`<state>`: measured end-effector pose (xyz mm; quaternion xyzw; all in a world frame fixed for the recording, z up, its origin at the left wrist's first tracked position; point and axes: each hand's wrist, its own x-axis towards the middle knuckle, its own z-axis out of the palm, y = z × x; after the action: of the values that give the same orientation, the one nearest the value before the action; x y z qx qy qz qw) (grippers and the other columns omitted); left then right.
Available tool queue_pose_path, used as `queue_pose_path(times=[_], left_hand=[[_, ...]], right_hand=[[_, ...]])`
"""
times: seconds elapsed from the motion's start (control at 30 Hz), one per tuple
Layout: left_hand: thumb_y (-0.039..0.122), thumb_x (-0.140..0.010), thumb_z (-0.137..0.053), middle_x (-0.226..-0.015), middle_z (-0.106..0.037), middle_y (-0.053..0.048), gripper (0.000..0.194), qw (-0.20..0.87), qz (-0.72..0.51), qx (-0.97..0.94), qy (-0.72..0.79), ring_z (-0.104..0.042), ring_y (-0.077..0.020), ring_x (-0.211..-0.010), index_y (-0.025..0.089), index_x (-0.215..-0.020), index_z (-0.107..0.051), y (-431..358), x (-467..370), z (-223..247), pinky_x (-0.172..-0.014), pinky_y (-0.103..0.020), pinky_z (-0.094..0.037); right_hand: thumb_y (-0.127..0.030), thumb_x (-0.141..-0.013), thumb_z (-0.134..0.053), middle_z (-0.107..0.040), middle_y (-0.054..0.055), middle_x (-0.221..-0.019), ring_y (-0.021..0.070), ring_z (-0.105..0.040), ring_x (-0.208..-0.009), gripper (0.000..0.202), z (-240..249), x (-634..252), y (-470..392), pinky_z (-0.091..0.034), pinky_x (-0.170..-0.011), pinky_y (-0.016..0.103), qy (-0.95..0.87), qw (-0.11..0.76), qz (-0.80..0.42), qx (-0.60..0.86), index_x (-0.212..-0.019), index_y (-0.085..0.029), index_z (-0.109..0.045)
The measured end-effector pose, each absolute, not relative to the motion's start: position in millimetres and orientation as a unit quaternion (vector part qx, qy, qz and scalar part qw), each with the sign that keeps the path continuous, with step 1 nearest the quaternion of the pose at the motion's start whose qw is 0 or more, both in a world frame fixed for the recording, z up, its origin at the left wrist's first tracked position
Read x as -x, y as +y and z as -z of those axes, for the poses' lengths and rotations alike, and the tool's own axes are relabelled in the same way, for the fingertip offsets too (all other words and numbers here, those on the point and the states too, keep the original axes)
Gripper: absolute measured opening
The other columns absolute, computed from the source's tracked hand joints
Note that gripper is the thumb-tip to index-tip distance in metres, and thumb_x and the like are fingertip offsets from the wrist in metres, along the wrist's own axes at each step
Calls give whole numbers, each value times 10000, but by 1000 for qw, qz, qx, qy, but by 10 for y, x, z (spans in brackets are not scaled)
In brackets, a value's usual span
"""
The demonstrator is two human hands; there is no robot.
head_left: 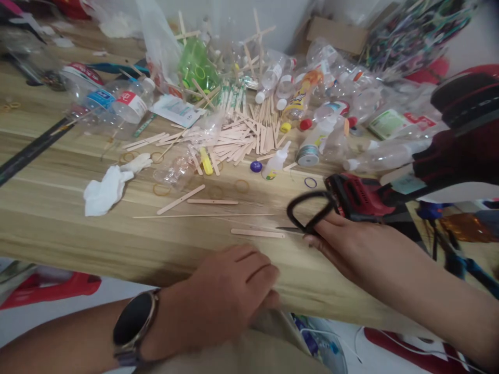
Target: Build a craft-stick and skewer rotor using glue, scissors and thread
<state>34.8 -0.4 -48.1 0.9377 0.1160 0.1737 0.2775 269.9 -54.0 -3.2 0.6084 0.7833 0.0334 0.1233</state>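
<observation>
My right hand (343,239) is closed on a pair of black-handled scissors (309,212), whose thin blade points left over the table. My left hand (230,291), below a watch-wearing wrist, rests at the table's front edge with its fingers curled together; what they hold, if anything, is hidden. Just left of the scissors' blade lies a flat wooden stick (257,234). Behind it a long thin skewer (202,216) runs sideways, and two more flat sticks, one (181,199) slanted and one (212,202) level, lie farther back.
A pile of wooden sticks (234,143) and many plastic bottles (300,98) cover the back of the wooden table (78,234). A red and black power tool (358,195) stands at right. White gloves (105,192), a glue bottle (275,163) and rubber bands lie around.
</observation>
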Motion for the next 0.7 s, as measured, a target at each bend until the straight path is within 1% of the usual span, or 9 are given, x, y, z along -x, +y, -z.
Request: queue_pose_path(times=[0.03,0.07,0.1,0.17,0.23,0.3,0.47,0.6,0.7], left_hand=[[163,-996,-377,-1053,-702,-136,270,171,-197,-960,98,-634,-246,-1011,105,-983,-640,5,-305,557,-889,-383,-502],[130,-975,-410,-1103,-691,-153,236,106,-204,-968,97,-613,-269,-1087,92,-975,-643,13,-276,637,-932,-398,-492],[126,-962,-435,-1145,-679,-161,213,72,-195,-972,111,-596,-283,-1136,85,-972,-644,18,-261,713,-958,-404,-485],[126,-945,-465,-1210,-659,-174,188,31,-175,-975,136,-584,-297,-1176,74,-984,-642,20,-266,834,-984,-406,-480],[136,-939,-478,-1249,-646,-171,176,19,-149,-978,146,-589,-292,-1183,80,-1002,-633,12,-297,907,-989,-392,-480],[147,-943,-473,-1273,-639,-166,170,19,-130,-981,146,-585,-281,-1198,95,-1013,-619,0,-333,941,-998,-375,-472],[142,-952,-437,-1287,-630,-180,170,29,-120,-979,160,-578,-281,-1216,105,-1018,-590,-22,-372,962,-991,-378,-468],[134,-932,-477,-1289,-619,-211,122,46,-127,-979,152,-574,-309,-1218,102,-998,-574,-21,-365,963,-985,-400,-473],[122,-915,-501,-1291,-613,-224,108,61,-119,-980,147,-574,-317,-1217,96,-998,-566,-9,-359,948,-999,-404,-469]], right_hand=[[-275,-938,-475,-684,32,-708,189,-634,-483,188,13,-2679,-489,-342,-400,256,770,151,-1,-620,-870,-194,-630],[-307,-939,-486,-671,20,-645,199,-635,-484,196,5,-2649,-438,-310,-399,254,756,178,23,-629,-858,-198,-627],[-309,-940,-492,-664,14,-611,203,-636,-490,191,8,-2614,-388,-281,-401,251,745,201,42,-635,-856,-201,-625],[-255,-935,-500,-671,14,-602,202,-636,-501,156,38,-2544,-302,-234,-407,250,735,229,55,-635,-852,-204,-623],[-185,-912,-511,-683,17,-616,201,-636,-506,125,85,-2489,-244,-213,-407,256,738,237,50,-629,-857,-201,-622],[-139,-891,-509,-692,20,-632,209,-651,-530,126,123,-2453,-214,-227,-410,258,744,233,46,-624,-864,-198,-618],[-83,-866,-485,-710,35,-692,248,-695,-617,181,118,-2369,-173,-241,-417,269,734,262,73,-623,-930,-196,-611],[-59,-850,-480,-708,41,-683,259,-698,-597,213,89,-2308,-141,-205,-411,279,718,300,88,-622,-954,-192,-609],[-21,-832,-461,-717,52,-695,272,-704,-609,252,75,-2291,-141,-195,-413,284,721,308,76,-615,-956,-186,-605]])
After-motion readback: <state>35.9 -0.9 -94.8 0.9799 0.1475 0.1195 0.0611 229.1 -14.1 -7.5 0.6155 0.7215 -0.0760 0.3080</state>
